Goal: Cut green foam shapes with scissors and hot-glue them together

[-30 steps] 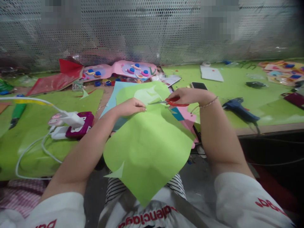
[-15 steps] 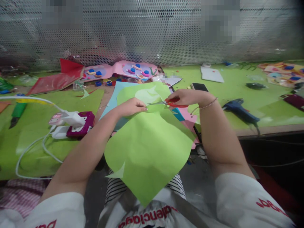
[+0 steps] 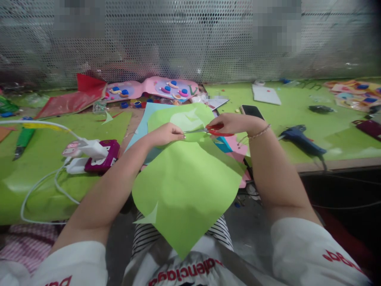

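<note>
Both hands are shown at the far edge of a large green paper sheet [image 3: 186, 190], which hangs from them toward the lap. By the left hand [image 3: 163, 134] the sheet's far edge is pinched between closed fingers. By the right hand [image 3: 235, 122], fingers curled through the handles, red-handled scissors [image 3: 212, 129] are gripped. The blades lie with their long axis left to right, tips pointing at the left hand and almost touching it; whether they are parted cannot be told. The paper's uncut part therefore lies left of the blades, nearer the left hand. On the bench [image 3: 44, 159] to the right a blue glue gun [image 3: 300, 139] and a dark phone [image 3: 251, 111] are seen; to the left, a white charger [image 3: 89, 149]. On the white shirt [image 3: 184, 268], red lettering, seen upside down, appears to read "Balenciaga".
</note>
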`<state>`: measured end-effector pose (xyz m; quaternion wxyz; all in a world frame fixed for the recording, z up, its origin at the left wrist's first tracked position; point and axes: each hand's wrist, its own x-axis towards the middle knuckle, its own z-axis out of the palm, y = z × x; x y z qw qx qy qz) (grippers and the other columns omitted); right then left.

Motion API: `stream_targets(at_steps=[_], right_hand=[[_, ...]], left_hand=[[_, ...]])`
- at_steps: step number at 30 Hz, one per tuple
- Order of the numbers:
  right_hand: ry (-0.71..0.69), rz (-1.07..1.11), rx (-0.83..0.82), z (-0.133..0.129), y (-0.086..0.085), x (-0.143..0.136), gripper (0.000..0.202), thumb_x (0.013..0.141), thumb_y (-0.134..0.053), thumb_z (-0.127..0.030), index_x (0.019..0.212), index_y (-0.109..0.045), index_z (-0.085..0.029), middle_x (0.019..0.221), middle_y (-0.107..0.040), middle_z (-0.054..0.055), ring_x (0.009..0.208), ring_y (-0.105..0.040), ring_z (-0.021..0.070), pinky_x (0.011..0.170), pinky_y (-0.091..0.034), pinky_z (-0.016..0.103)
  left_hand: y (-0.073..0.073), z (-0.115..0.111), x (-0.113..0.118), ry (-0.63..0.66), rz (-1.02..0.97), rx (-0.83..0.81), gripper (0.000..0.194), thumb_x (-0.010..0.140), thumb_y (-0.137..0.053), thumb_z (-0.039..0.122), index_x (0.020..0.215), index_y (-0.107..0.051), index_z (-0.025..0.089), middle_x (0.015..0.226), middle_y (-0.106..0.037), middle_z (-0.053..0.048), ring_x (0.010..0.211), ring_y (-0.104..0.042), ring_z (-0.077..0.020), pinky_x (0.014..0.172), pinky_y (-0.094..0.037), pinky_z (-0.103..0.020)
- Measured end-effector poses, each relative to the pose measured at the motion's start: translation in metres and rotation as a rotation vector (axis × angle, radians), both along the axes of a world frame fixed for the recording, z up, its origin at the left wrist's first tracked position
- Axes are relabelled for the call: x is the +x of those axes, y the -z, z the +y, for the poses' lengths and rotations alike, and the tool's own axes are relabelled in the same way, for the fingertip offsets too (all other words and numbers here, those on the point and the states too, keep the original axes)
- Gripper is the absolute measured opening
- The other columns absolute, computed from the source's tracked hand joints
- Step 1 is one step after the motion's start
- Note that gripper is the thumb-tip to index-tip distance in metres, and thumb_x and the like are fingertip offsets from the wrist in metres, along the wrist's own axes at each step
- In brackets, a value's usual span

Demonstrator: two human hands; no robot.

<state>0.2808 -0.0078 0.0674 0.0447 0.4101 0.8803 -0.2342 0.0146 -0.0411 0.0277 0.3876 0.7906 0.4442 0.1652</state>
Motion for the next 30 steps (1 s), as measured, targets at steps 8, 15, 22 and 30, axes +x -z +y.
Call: stream_targets(at_steps=[8, 15, 22, 30], right_hand=[[0.026, 0.043, 0.031, 0.002, 0.003, -0.001, 0.038, 0.074, -0.06, -0.051, 0.09, -0.071, -0.018, 0.075, -0.064, 0.004, 0.061, -0.047, 0.0127, 0.056, -0.035, 0.027], [0.235, 0.199, 0.173, 0.006, 0.009, -0.004, 0.034, 0.075, -0.06, -0.052, 0.078, -0.065, -0.018, 0.061, -0.053, 0.0, 0.054, -0.041, 0.0107, 0.053, -0.032, 0.027], [0.642, 0.473, 0.469, 0.024, 0.02, -0.003, 0.029, 0.076, -0.056, -0.046, 0.08, -0.058, -0.018, 0.069, -0.057, 0.005, 0.061, -0.048, 0.0156, 0.057, -0.038, 0.03], [0.404, 0.437, 0.592, 0.031, 0.033, -0.008, 0.014, 0.071, -0.055, -0.032, 0.075, -0.056, -0.018, 0.068, -0.056, 0.004, 0.061, -0.045, 0.015, 0.058, -0.036, 0.028]], left_hand=[[0.002, 0.002, -0.002, 0.008, -0.01, 0.018, 0.03, 0.076, -0.058, 0.041, 0.059, -0.054, 0.016, 0.052, -0.034, 0.004, 0.049, -0.028, -0.0082, 0.051, -0.022, -0.026], [0.004, 0.005, -0.001, -0.167, -0.107, 0.086, 0.024, 0.075, -0.059, 0.036, 0.062, -0.059, 0.016, 0.055, -0.045, 0.003, 0.053, -0.036, -0.0093, 0.055, -0.029, -0.025], [0.019, 0.022, -0.005, -0.476, -0.378, 0.111, 0.016, 0.073, -0.061, 0.031, 0.067, -0.061, 0.016, 0.062, -0.055, 0.002, 0.06, -0.045, -0.0101, 0.062, -0.036, -0.024], [0.037, 0.039, -0.014, -0.602, -0.575, 0.101, 0.016, 0.071, -0.062, 0.03, 0.076, -0.063, 0.015, 0.073, -0.064, 0.0, 0.066, -0.051, -0.0106, 0.064, -0.042, -0.023]])
